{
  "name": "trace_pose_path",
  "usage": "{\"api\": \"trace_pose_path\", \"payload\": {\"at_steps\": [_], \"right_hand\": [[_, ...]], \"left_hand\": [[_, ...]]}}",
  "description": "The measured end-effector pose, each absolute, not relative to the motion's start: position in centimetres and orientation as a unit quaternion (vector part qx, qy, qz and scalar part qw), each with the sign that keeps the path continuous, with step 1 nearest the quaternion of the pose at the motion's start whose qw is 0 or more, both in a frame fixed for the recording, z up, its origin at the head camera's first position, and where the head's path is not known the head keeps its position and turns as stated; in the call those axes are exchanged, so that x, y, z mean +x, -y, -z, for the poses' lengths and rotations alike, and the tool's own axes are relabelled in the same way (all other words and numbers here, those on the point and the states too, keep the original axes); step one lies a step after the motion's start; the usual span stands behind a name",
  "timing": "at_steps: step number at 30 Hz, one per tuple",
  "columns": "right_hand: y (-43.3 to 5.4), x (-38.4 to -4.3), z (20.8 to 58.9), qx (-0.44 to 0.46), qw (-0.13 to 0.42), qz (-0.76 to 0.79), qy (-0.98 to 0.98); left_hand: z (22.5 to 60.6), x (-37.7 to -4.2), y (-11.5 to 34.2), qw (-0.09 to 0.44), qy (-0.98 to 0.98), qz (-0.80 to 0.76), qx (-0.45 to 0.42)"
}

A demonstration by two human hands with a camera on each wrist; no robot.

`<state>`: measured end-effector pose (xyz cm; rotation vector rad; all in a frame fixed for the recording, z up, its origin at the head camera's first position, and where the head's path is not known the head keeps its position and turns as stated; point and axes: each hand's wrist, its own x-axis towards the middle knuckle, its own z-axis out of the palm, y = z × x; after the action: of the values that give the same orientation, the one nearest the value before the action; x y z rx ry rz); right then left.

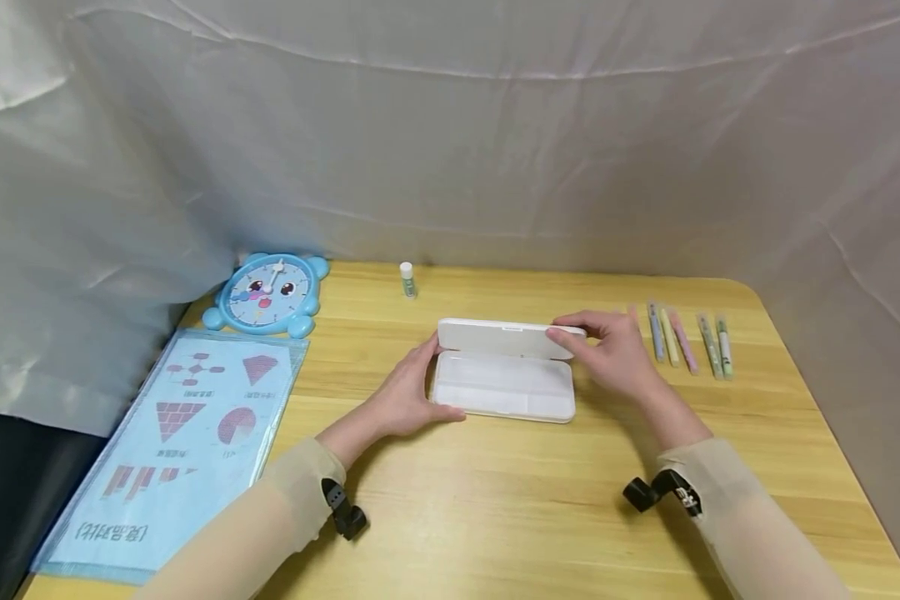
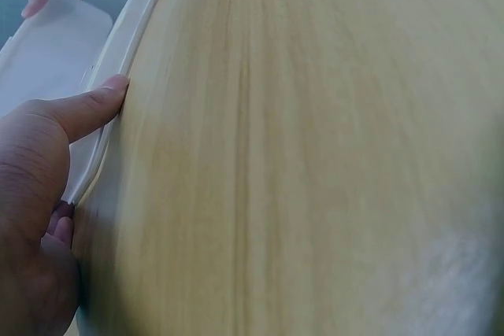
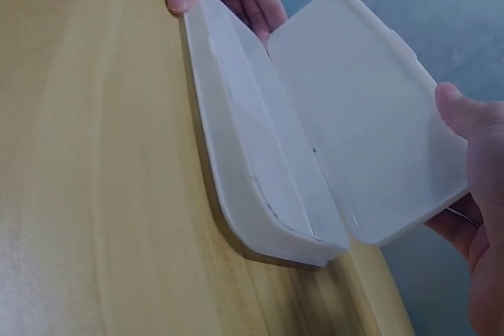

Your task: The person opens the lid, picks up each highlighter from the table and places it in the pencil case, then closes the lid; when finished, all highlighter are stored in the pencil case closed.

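A white pencil case [image 1: 502,390] stands on the wooden table with its lid [image 1: 487,337] raised on the far side. My left hand [image 1: 401,396] grips the left end of the base, its thumb [image 2: 94,108] along the near edge and the other fingers round the end. With thumb and fingers, my right hand [image 1: 615,350] pinches the right end of the lid. In the right wrist view, the lid [image 3: 362,108] tilts back from the hinge, and the bare white inside of the base [image 3: 264,131] shows with a lengthwise divider.
Several pastel pens [image 1: 682,342] lie at the right. A small white-capped glue stick [image 1: 408,281] stands at the back. On the left are a blue toy clock [image 1: 266,292] and a blue plastic folder [image 1: 172,467] with printed sheets. Grey cloth [image 1: 495,150] hangs behind the table.
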<state>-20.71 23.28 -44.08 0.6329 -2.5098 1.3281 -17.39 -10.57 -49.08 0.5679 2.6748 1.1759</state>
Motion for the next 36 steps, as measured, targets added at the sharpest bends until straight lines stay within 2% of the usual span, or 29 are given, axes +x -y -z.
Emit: {"api": "trace_pose_path", "payload": {"at_steps": [28,36], "right_hand": [[-23.4,-21.2,43.7,0.210,0.082,-0.502,0.835],[-23.5,-21.4,43.5,0.206,0.079,-0.478,0.850]], "left_hand": [[49.1,-17.3,10.6,0.074,-0.892,-0.402,0.192],[48.9,-16.3,10.1,0.030,-0.909,-0.384,0.159]]}}
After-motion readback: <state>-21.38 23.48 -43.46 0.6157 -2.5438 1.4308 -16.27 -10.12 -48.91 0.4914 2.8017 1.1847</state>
